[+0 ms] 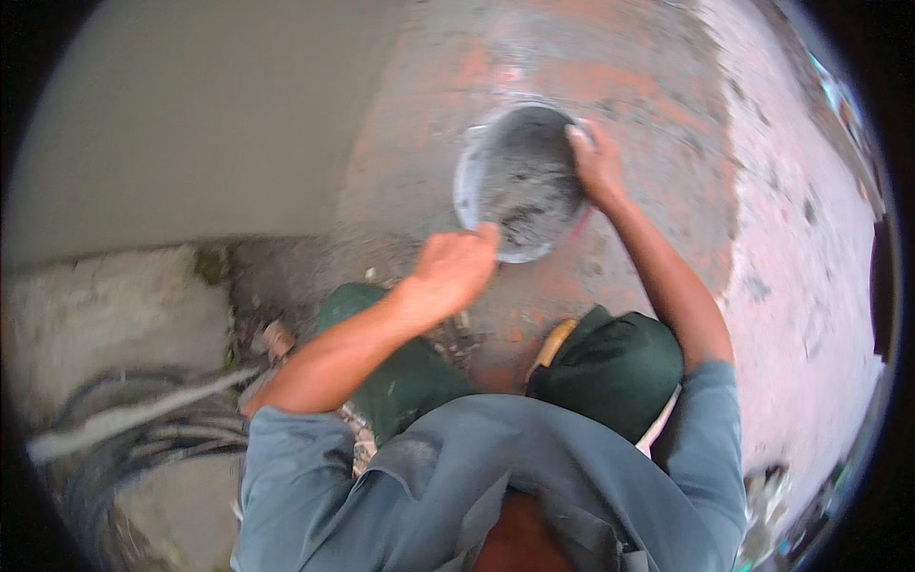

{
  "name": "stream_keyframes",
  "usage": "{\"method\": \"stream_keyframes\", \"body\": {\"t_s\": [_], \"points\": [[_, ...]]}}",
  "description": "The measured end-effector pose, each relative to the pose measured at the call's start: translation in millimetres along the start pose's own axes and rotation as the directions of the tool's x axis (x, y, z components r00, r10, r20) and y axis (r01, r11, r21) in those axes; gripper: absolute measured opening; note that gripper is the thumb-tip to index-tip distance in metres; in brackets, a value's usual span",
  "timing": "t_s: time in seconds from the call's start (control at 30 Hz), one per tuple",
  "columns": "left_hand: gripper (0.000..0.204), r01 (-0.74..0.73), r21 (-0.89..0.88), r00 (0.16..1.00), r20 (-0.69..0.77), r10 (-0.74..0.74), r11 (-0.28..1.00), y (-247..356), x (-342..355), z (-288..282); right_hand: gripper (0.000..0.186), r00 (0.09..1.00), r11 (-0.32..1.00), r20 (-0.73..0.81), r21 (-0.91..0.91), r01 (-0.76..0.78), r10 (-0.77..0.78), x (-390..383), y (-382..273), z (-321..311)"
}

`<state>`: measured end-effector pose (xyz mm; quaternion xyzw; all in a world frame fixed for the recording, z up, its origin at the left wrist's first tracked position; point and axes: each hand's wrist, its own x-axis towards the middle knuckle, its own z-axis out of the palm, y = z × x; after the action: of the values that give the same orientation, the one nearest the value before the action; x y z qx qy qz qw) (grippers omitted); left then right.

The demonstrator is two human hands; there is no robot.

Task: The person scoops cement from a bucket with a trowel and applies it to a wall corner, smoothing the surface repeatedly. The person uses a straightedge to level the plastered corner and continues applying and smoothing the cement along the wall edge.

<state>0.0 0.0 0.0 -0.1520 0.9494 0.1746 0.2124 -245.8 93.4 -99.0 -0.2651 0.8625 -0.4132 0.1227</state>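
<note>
The rough grey ground (658, 105) has orange stains. On it or just above it, a round grey bucket (467, 191) holds a lumpy grey mix (527, 195). The right hand (598, 167) grips the bucket's right rim. The left hand (454, 267) is a fist at the near-left rim; what it holds, I cannot tell.

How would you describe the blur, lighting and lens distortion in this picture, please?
In the head view, blur softens the bucket, left hand and right hand; there too, light looks soft, without hard shadows; the same view's fisheye lens seems to bow the pale pink surface and leaves black corners.
</note>
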Motion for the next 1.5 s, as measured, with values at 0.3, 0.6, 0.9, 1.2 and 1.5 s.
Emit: {"method": "stream_keyframes", "body": {"t_s": [0.3, 0.6, 0.9, 1.2, 1.5], "points": [[0.026, -0.152, -0.119, 0.977, -0.167, 0.131, 0.981, -15.8, 46.2, 59.6, 0.036, 0.998, 0.970, 0.061, 0.241, -0.039, 0.025, 1.8, -10.9, -8.3], [0.035, 0.043, -0.056, 0.998, -0.033, -0.045, 0.998, -36.8, -1.2, -2.2, 0.034, 0.999, 0.984, 0.047, 0.175, 0.016, -0.024, 11.7, -10.6, 3.6], [0.024, 0.227, 0.142, 0.970, -0.121, -0.211, 0.963, -111.3, -16.4, -11.5, 0.045, 0.997, 0.980, 0.020, 0.186, -0.071, 0.068, 13.2, -6.4, 12.6], [0.016, 0.090, 0.167, 0.989, -0.134, -0.068, 0.982, -107.7, 21.0, 56.9, 0.041, 0.992, 0.925, 0.081, 0.363, -0.116, 0.092, 13.0, -9.5, 8.3], [0.020, 0.063, 0.031, 0.993, -0.100, -0.060, 0.998, -81.7, 22.5, 72.2, 0.036, 0.978, 0.882, 0.156, 0.432, -0.191, 0.135, 12.6, -15.9, 8.1]]}}
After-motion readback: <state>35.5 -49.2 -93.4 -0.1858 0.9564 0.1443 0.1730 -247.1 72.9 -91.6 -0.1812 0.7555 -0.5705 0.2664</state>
